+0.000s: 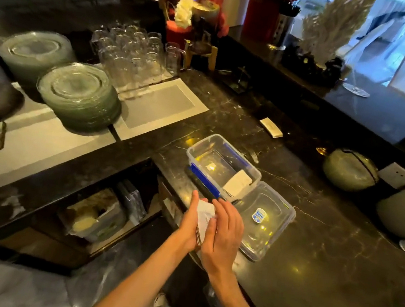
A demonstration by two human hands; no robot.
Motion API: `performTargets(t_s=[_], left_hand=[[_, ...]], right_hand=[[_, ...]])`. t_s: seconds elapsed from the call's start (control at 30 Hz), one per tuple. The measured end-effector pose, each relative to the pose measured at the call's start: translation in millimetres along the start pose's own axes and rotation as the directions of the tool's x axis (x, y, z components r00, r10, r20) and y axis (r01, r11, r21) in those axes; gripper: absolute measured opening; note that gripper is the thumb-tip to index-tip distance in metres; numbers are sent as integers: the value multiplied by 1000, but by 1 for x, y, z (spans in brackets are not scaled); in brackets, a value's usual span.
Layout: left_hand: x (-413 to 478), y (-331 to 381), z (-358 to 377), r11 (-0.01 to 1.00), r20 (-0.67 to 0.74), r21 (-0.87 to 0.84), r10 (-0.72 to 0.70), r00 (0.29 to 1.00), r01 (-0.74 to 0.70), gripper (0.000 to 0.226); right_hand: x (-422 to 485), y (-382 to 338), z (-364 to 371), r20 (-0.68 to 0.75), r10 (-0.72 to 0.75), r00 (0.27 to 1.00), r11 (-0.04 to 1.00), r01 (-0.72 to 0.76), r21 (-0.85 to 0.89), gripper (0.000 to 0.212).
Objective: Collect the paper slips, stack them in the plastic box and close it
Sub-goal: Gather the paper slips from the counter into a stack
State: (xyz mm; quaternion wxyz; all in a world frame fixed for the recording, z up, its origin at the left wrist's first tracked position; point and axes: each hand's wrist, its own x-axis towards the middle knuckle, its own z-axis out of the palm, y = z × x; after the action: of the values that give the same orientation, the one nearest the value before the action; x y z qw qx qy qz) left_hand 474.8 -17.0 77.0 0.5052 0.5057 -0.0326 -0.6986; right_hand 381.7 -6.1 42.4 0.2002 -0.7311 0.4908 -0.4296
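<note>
A clear plastic box (206, 145) with blue clips stands open on the dark marble counter. A stack of white slips (238, 183) leans in its near right corner. Its clear lid (269, 215) lies flat just right of the box, label up. A bundle of paper slips (205, 214) is pressed between my two palms at the counter's near edge, just in front of the box. My left hand (191, 222) holds the bundle's left side and my right hand (224, 233) covers its right side. Another slip stack (271, 127) lies farther back on the counter.
Stacks of glass plates (79, 93) and several drinking glasses (132, 54) stand on the lower counter at left. A grey placemat (161, 108) lies behind the box. Round ceramic pots (350, 170) sit at right. Flower vases (179, 28) stand at the back.
</note>
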Motion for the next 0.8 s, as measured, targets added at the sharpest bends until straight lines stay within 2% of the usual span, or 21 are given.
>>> performTargets(t_s=[0.1, 0.2, 0.3, 0.37, 0.47, 0.57, 0.8], left_hand=[[1, 2, -13, 993, -62, 101, 73, 995, -66, 76], [3, 19, -28, 999, -7, -30, -22, 1000, 22, 70], [13, 34, -45, 985, -66, -174, -31, 997, 19, 74], [18, 31, -48, 980, -89, -195, -65, 994, 46, 71], [20, 24, -46, 975, 5, -196, -110, 994, 109, 62], [30, 35, -55, 983, 51, -144, -109, 993, 115, 66], [73, 76, -63, 996, 2, 44, -80, 997, 80, 64]], right_hand=[[13, -18, 23, -88, -5, 996, 1000, 7, 28, 41], [14, -28, 34, -127, -23, 992, 999, 27, 36, 40], [12, -29, 40, -124, -18, 992, 999, 22, 31, 37], [14, -29, 47, -120, -11, 993, 999, 15, 34, 37], [21, -29, 57, -101, 22, 995, 998, -16, 58, 38], [28, -27, 70, -74, 68, 995, 995, -62, 77, 39], [65, -30, 105, -45, 188, 981, 972, -180, 148, 38]])
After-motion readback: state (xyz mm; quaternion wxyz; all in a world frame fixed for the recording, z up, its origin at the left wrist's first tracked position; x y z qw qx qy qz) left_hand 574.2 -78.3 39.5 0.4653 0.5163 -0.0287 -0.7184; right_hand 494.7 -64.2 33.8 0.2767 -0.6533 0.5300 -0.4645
